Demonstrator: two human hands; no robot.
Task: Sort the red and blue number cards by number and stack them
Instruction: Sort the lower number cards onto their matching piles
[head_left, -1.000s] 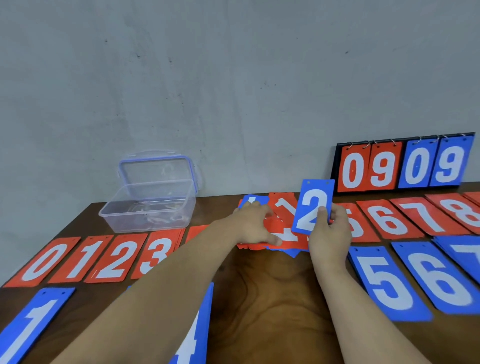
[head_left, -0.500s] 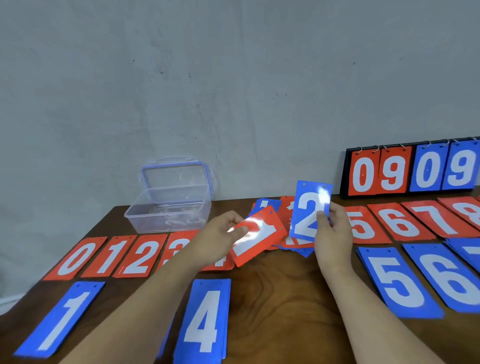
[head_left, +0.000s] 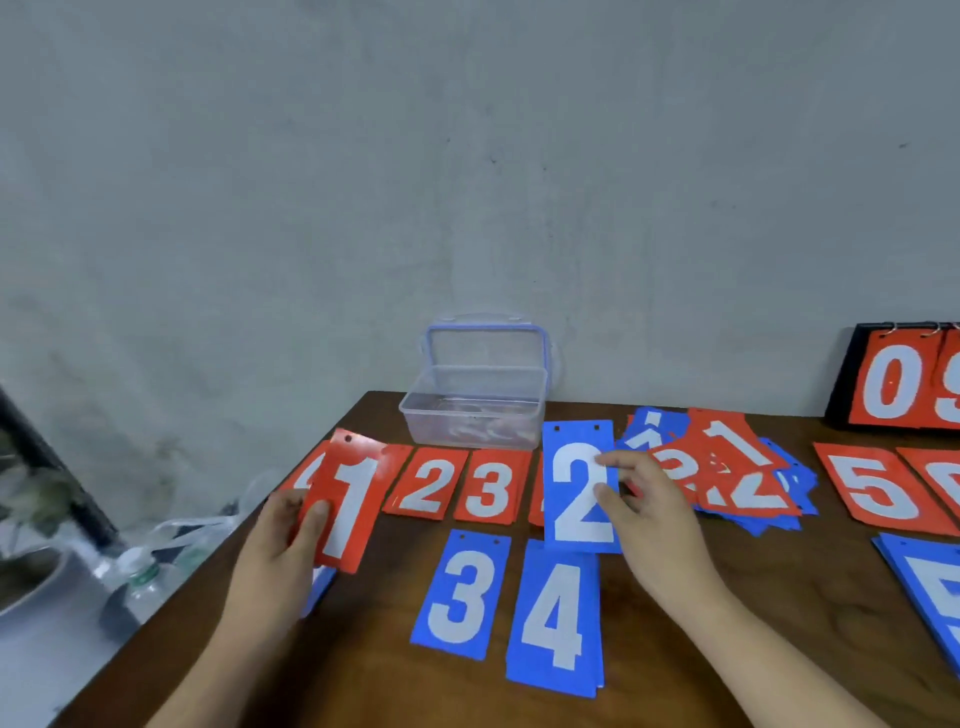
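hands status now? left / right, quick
left hand: grips the red 1 card.
right hand: pinches the blue 2 card.

Plain back room, domestic rather than lab or shop; can't pin it closer. Evidence:
- Bare grey plastered wall (head_left: 467, 156), blotchy and scuffed.
- Dark wood-grain bench (head_left: 810, 597) pushed up against it, furniture-type top rather than a work surface.
- Scorekeeping kit on the bench: number cards (head_left: 556, 613) laid in rows, a flip scoreboard (head_left: 893, 384) in a black frame, and a clear plastic box (head_left: 475, 410) with its clip lid up.
- Left of the bench, lower down, there are plastic bottles (head_left: 140, 582) and a metal bowl (head_left: 31, 582). Household clutter.
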